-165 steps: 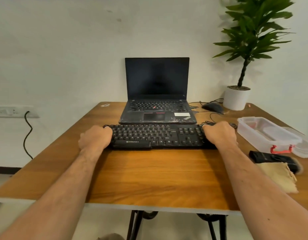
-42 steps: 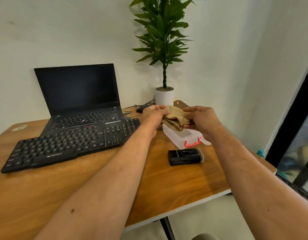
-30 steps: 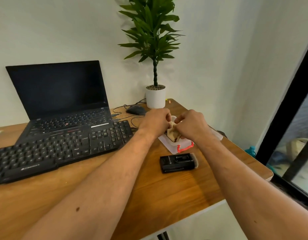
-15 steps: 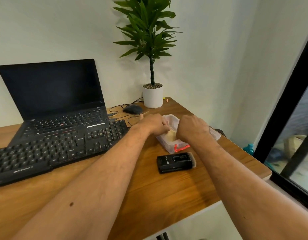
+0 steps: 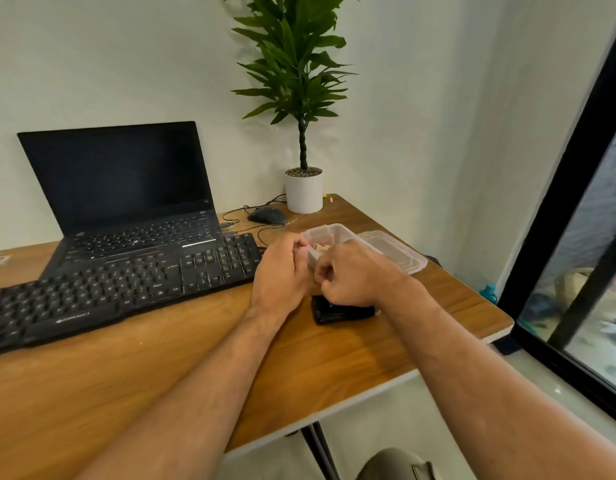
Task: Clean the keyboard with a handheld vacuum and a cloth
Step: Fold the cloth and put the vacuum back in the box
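The black keyboard lies on the wooden desk in front of the laptop. A corner of the tan cloth shows inside the clear plastic container. My left hand sits at the container's near-left wall with loosely curled fingers and holds nothing I can see. My right hand is curled into a fist just in front of the container, above the black handheld vacuum. The vacuum lies on the desk, partly hidden by that hand.
An open laptop stands behind the keyboard. A black mouse with cables and a potted plant sit at the back. The container's lid lies to its right. The desk's right edge is near a dark window frame.
Both hands pushed the cloth down into the container, then drew back toward me. My right hand now hovers over the vacuum. Earlier still, both hands rested on the keyboard's ends.
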